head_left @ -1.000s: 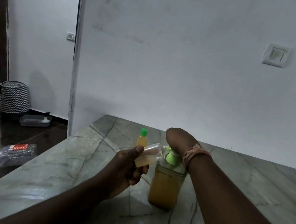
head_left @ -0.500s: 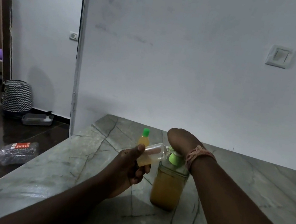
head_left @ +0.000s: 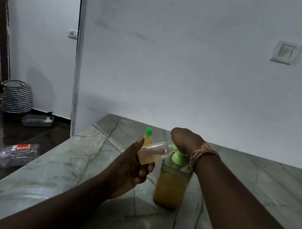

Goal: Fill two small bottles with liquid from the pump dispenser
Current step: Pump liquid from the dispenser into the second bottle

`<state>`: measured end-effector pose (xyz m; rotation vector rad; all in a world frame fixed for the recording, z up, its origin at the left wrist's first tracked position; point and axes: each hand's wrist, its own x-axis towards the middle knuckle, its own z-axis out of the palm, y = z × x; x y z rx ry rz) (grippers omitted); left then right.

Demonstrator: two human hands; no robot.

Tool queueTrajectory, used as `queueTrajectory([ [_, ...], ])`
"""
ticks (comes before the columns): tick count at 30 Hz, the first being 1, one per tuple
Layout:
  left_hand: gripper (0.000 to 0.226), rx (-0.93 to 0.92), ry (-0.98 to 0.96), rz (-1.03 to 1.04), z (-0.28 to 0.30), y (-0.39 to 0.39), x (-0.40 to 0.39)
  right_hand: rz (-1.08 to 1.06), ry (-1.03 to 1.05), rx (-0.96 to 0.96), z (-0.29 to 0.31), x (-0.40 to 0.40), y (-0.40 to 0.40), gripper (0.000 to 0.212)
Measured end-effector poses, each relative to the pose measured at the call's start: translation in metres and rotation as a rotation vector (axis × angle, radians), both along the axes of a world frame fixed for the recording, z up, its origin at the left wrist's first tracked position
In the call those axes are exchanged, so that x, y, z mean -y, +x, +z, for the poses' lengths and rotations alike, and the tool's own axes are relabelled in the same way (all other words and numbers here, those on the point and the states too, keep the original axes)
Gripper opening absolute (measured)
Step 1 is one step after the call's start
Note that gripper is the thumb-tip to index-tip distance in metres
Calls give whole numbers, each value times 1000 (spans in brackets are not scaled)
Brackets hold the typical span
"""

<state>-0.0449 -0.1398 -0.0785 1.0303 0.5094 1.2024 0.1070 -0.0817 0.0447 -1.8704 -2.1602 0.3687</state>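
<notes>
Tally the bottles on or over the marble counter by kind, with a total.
Small bottles, capped, standing: 1, the green-capped bottle
Small bottles, uncapped, held in the left hand: 1, the tilted bottle
Pump dispensers: 1, the dispenser under the right hand
Total: 3

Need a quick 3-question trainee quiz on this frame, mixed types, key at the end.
1. True or false: the small clear bottle in the left hand is held upright.
2. The right hand rests on: A) the orange-filled pump dispenser B) the green-capped small bottle C) the grey marble table
3. Fill in: the green-capped small bottle stands ___ the dispenser.

Key: 1 false, tilted on its side; 2 A; 3 behind.
</notes>
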Motion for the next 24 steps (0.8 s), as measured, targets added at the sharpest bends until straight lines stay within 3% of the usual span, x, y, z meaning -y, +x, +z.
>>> queueTrajectory([
  [8, 69, 12, -5, -10, 0, 0, -3, -7, 24, -50, 2, -4, 0, 30],
  [13, 58, -4, 24, 8, -4, -2, -5, 7, 22, -40, -1, 1, 1, 31],
  [20, 78, -27, 58, 38, -3, -1, -3, 61, 46, -76, 16, 7, 7, 39],
  [24, 74, -26, 81, 12, -6, -1, -5, 48, 150, 29, 3, 2, 5, 28],
])
